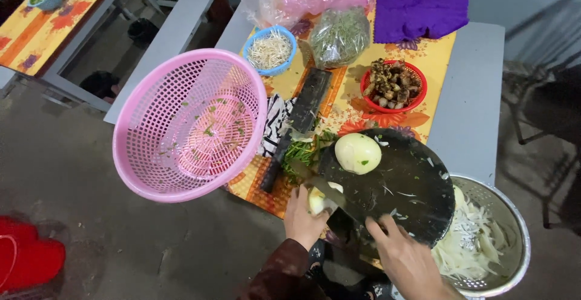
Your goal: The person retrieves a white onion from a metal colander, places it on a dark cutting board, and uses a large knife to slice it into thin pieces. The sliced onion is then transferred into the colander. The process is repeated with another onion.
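Observation:
My left hand (302,218) holds a pale onion half (317,201) at the near-left edge of a round black cutting board (411,185). My right hand (404,259) grips the handle of a dark knife (338,204), and the blade lies across the onion half. A whole peeled onion (357,153) rests on the far side of the board. The board's right edge hangs over a metal colander (514,215) filled with sliced onion.
A tilted pink basket (187,124) leans at the table's left edge. A black cleaver (305,109) lies beside green herbs (301,152). Further back sit a blue bowl of sprouts (269,49), a red bowl of brown chunks (393,85), bagged greens (339,34) and a purple cloth (420,3).

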